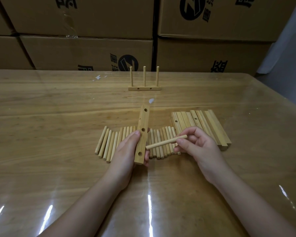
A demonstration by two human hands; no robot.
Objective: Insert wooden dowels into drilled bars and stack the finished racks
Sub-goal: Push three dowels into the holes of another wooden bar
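Leftmost, a row of loose dowels [108, 144] lies side by side on the counter [41, 117], their long axes running away from the person. The row carries on to the right behind both hands.

Next, the left hand [126, 151] is clamped on the drilled bar [143, 134], with the thumb on its upper face beside the middle hole [143, 129] and the fingers curled underneath. It holds the bar just above the row. The bar's long axis runs away from the person and leans a little right at the far end, and its three large holes face up. The near hole [140, 153] sits just beyond the palm, uncovered.

Farther back on the counter, in line with the bar, a finished rack [144, 82] stands with three dowels upright. Cardboard boxes [85, 52] are piled behind it.

Right of the bar, the dowel [166, 142] lies nearly crosswise to it and almost flat. Its left tip is just beside the bar's right edge, between the middle and near holes, and whether it touches I cannot tell. The right hand [198, 146] pinches the dowel's right end between thumb and fingertips.

This is the relation that matters: the tip points at the bar's side, not down into a hole. I judge the right hand must tip the dowel up on end and bring it over a hole, probably the near one, which is closest. Nothing stands between them, though the left thumb crowds the middle hole.

Rightmost, a stack of bars [203, 124] rests on the counter beyond the right hand, untouched.
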